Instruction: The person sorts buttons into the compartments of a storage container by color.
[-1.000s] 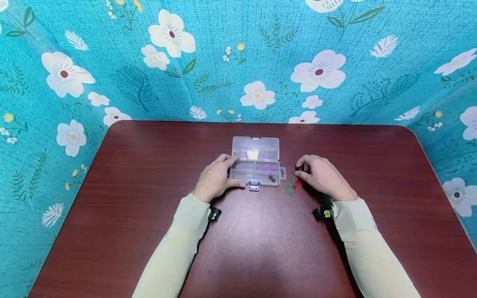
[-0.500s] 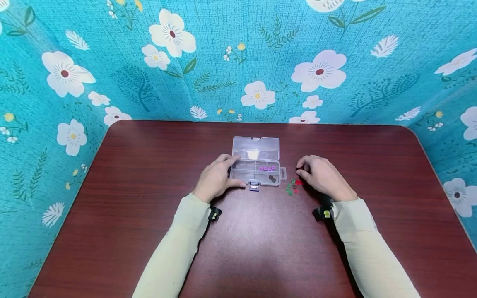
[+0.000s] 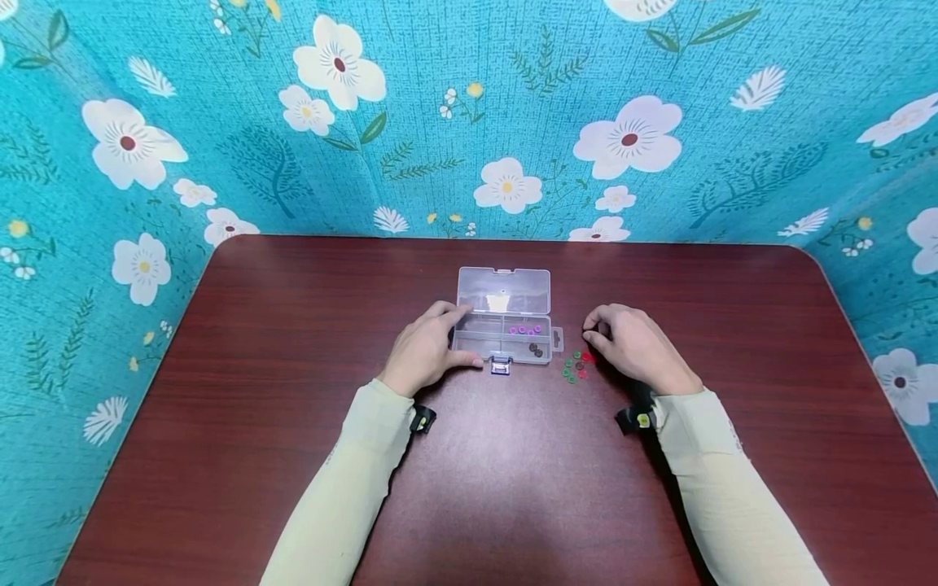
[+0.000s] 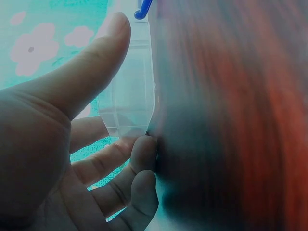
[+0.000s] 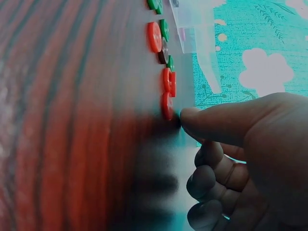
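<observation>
A transparent plastic divided box [image 3: 478,347] stands with its lid [image 3: 504,290] raised at the back. Its right compartments hold several purple buttons [image 3: 522,330] behind and two brown buttons [image 3: 538,353] in front. My left hand [image 3: 419,353] grips the box's left end, thumb along the front edge. To the box's right lie loose green buttons [image 3: 567,364], red buttons [image 5: 154,37] and a brown button [image 5: 164,51]. Just beyond them my right hand [image 3: 639,348] has curled fingers, with thumb and forefinger down at the table. A small dark spot shows under the thumb tip; whether it is a button is unclear.
The dark red wooden table [image 3: 498,472] extends around both arms. A blue flowered cloth [image 3: 440,114] hangs behind and at the sides. A blue latch [image 3: 500,366] sticks out at the box's front and a hanging tab [image 3: 558,339] at its right end.
</observation>
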Demonstrator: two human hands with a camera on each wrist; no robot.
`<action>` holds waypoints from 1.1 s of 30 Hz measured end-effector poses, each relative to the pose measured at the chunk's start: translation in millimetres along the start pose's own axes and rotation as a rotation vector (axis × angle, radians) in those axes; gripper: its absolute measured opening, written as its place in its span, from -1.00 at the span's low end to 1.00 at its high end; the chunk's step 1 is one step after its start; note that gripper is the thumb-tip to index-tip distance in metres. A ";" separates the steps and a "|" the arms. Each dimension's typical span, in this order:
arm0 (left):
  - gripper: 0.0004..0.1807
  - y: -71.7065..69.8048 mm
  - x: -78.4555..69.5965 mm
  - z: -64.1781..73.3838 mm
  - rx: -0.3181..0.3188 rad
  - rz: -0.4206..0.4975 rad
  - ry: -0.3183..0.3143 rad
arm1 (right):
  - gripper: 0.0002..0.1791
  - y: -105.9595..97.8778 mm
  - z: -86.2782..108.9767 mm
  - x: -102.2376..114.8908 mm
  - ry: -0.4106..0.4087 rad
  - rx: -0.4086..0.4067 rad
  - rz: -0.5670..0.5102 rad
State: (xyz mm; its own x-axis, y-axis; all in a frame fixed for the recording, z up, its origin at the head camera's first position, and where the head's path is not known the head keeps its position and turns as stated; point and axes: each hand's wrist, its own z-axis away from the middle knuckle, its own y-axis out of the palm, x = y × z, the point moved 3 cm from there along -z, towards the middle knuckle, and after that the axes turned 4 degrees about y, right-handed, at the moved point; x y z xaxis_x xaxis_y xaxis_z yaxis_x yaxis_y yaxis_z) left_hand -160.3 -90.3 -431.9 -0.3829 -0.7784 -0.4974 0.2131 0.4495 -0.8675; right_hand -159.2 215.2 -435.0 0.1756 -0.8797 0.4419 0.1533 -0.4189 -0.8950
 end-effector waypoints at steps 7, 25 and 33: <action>-0.01 -0.2 -0.3 0.0 0.002 -0.008 -0.002 | -0.95 0.1 -0.3 1.0 -0.012 -0.008 0.002; -0.01 -0.2 -0.8 -0.9 0.014 -0.004 -0.005 | -0.96 -2.8 2.9 5.0 -0.038 -0.036 -0.005; 0.00 -0.3 -0.5 -0.3 0.009 0.001 -0.007 | -0.95 -4.6 3.5 8.4 -0.051 -0.048 -0.014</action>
State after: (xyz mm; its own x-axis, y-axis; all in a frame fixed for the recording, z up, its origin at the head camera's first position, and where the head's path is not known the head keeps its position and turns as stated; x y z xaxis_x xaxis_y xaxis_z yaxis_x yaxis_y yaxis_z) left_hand -160.5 -90.0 -431.4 -0.3763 -0.7812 -0.4981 0.2219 0.4460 -0.8671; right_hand -155.1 210.5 -427.0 0.2237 -0.8617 0.4555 0.1092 -0.4422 -0.8902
